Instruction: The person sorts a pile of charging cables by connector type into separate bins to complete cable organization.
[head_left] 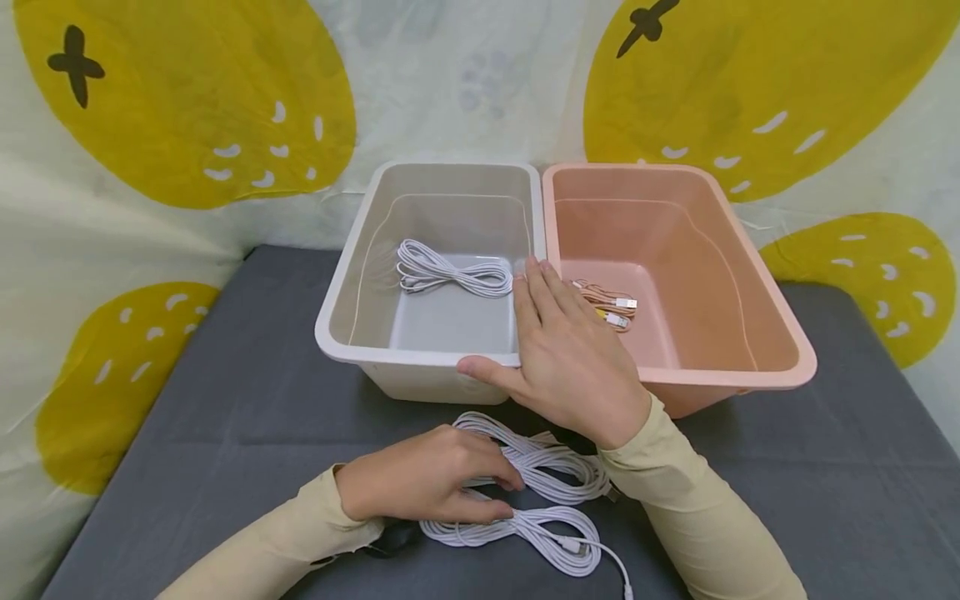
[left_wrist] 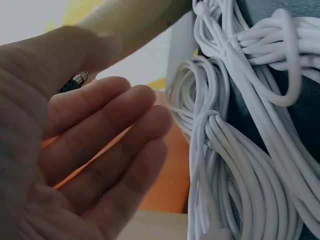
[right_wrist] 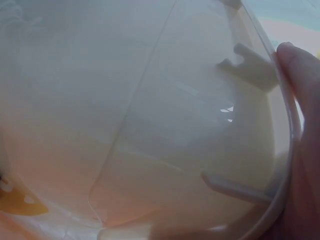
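Note:
Two bundles of white cable lie on the grey table, one [head_left: 558, 467] behind the other [head_left: 536, 533]. My left hand [head_left: 450, 479] rests on them, fingertips touching the strands. In the left wrist view the left hand [left_wrist: 100, 145] has loosely bent fingers that grip nothing, with the white cables [left_wrist: 240, 160] just beyond them. My right hand [head_left: 562, 350] lies flat on the adjoining rims of a white bin [head_left: 341, 333] and a pink bin [head_left: 780, 308], thumb along the white bin's front rim. The right wrist view shows the white bin's wall [right_wrist: 150, 115] up close and a finger [right_wrist: 305, 90] at its rim.
A coiled white cable [head_left: 450, 275] lies inside the white bin. Pinkish cables with plugs [head_left: 611, 307] lie in the pink bin. The grey table top [head_left: 225, 400] stretches to the left and right. A yellow-patterned cloth [head_left: 187, 100] hangs behind.

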